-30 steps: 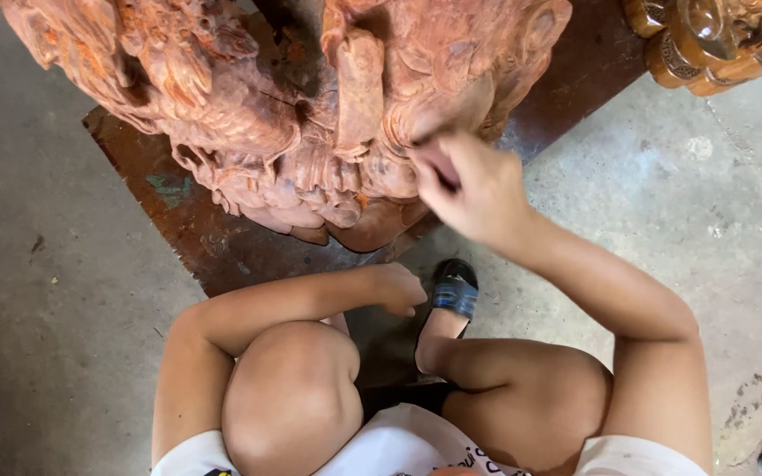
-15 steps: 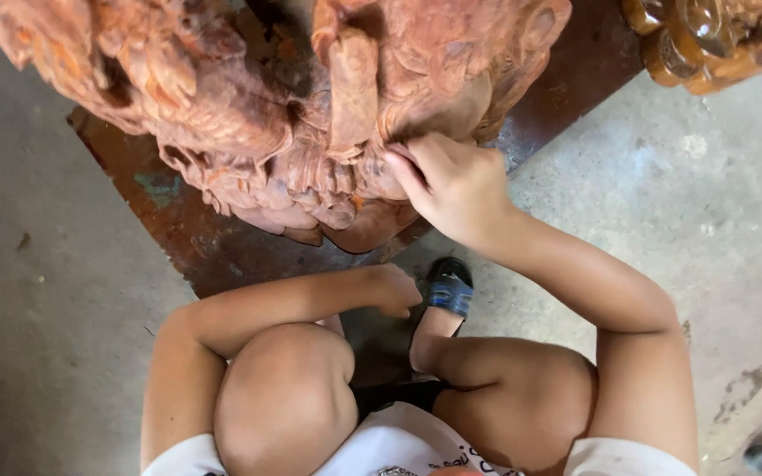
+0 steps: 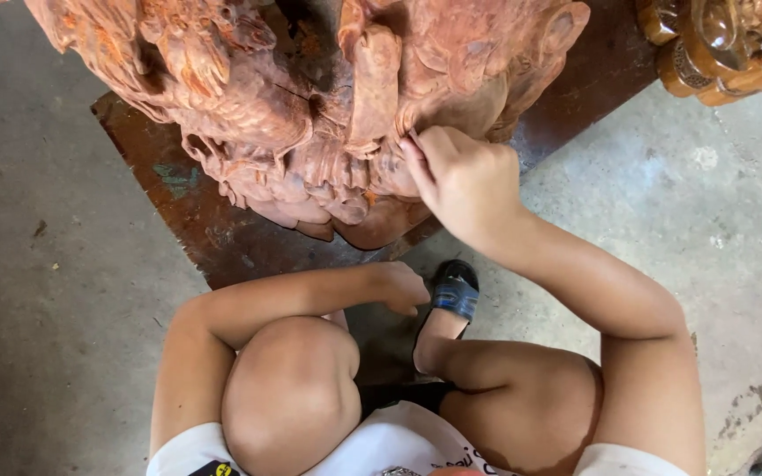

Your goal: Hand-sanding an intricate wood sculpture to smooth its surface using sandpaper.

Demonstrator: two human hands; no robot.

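Pressing your right hand (image 3: 465, 181), fingers curled shut, against the reddish wood carving (image 3: 310, 106); any tool inside is hidden. Your left hand (image 3: 401, 286) hangs loosely closed, empty, near your sandal (image 3: 454, 291). Carving sits on a brown board (image 3: 196, 220) over concrete floor (image 3: 46, 308).

A reddish-brown wood carving (image 3: 310, 115) stands on a rust-brown board (image 3: 196, 220) over grey concrete floor (image 3: 46, 335).

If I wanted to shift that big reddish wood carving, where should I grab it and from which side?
Probably low, under the bulging base of the wood carving, from the near side where the right hand already rests. The upper parts are thin, deeply cut folds that look fragile; the rounded bottom edge above the dark board looks sturdier.
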